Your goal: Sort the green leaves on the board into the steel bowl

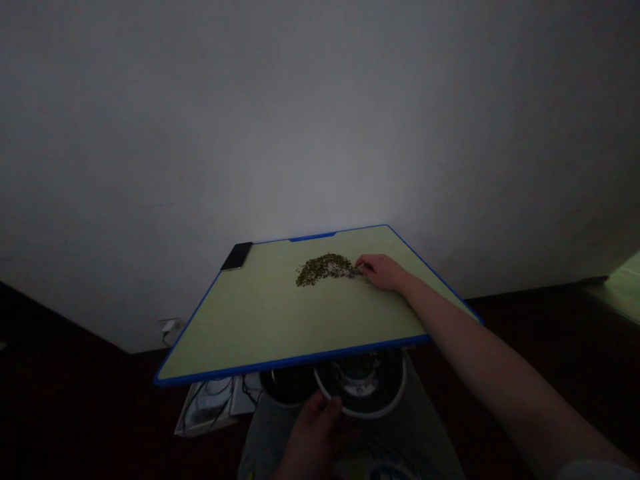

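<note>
1. We see small greenish-brown grains (320,268) spread in a rough, bumpy arc on the tabletop (250,327), toward its far side.
2. At the arc's right end, the right hand (367,267) pinches a small greyish object (356,271), too blurred for us to name.
3. The tabletop is flat, smooth and pale yellow-green, with blue edging (300,360).
4. Below its near edge, the left hand (323,408) grips the rim of a round, shiny bright-rimmed bowl (367,415); a darker bowl (281,400) sits just beside it.
5. A black, slab-shaped phone (237,256) lies at the far left corner.
6. Beyond, we see a plain pale wall (320,133).
</note>
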Tool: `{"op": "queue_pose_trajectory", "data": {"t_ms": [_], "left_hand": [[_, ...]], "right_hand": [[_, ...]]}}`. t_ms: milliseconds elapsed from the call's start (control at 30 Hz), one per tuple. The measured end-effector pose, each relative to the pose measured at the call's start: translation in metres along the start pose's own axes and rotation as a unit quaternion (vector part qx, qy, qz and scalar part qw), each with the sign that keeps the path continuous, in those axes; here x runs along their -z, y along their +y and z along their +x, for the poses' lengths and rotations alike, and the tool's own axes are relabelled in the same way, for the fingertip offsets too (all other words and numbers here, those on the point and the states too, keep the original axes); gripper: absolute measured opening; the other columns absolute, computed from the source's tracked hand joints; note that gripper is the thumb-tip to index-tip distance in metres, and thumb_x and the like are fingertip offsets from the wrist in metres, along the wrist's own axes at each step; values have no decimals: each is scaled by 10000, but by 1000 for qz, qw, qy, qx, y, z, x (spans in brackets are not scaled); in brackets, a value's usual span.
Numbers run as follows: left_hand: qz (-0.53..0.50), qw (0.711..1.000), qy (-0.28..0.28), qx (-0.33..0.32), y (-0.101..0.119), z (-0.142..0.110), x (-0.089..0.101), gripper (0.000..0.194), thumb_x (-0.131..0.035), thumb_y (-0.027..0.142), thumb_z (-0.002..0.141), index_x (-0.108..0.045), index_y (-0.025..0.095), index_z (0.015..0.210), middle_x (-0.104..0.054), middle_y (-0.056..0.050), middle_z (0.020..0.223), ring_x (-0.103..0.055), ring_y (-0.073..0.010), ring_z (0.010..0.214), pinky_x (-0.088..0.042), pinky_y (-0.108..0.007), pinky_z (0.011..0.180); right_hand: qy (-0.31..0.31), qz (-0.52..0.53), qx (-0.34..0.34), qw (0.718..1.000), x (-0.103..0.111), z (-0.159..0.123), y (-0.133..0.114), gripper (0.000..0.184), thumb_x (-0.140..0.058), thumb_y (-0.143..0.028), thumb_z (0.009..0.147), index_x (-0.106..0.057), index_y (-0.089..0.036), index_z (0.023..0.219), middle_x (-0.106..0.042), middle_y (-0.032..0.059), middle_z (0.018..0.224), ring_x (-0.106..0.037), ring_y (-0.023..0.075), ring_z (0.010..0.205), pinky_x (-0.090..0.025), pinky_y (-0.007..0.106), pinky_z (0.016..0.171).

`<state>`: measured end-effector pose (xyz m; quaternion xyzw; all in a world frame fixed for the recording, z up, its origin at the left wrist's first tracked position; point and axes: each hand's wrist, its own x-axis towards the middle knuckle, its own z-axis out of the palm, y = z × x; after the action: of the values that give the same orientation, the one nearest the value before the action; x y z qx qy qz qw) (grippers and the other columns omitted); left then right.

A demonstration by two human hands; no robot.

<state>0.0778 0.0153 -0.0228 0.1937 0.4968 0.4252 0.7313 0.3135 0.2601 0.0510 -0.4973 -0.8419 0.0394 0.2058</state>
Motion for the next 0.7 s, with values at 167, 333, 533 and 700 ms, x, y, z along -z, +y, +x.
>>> {"op": "queue_pose_trajectory", "data": {"t_ms": [167, 333, 533, 700], "left_hand": [[-1, 1000, -4, 0, 0, -2, 0, 406, -777, 433, 646, -640, 210, 957, -755, -96, 989, -704, -291, 937, -508, -401, 813], [-4, 1000, -4, -2, -2, 1, 2, 404, -777, 431, 634, -645, 208, 944, -759, -111, 980, -699, -304, 944, -519, -410, 805], [-12, 1000, -7, -2, -3, 3, 2, 383, -767, 418, 636, -650, 213, 937, -759, -109, 994, -697, -300, 956, -519, -406, 824], [1, 1000, 5, 12, 3, -4, -2, 382, -763, 434, 649, -652, 223, 948, -755, -93, 1026, -702, -296, 956, -523, -389, 801]], "right_hand": [[5, -8, -8, 1000, -3, 2, 0, 240, -487, -222, 898, -657, -201, 1066, -721, 65, 971, -637, 183, 852, -417, 260, 751], [13, -21, -17, 1000, -3, 2, 0, 245, -487, -234, 896, -658, -194, 1066, -721, 70, 968, -638, 188, 855, -417, 265, 754], [13, -24, -31, 999, -1, 2, 0, 262, -488, -213, 894, -653, -183, 1095, -722, 81, 967, -642, 188, 856, -424, 264, 763], [14, -28, -35, 999, -2, 3, -1, 265, -490, -219, 903, -648, -178, 1112, -719, 88, 991, -644, 194, 884, -427, 268, 779]]}}
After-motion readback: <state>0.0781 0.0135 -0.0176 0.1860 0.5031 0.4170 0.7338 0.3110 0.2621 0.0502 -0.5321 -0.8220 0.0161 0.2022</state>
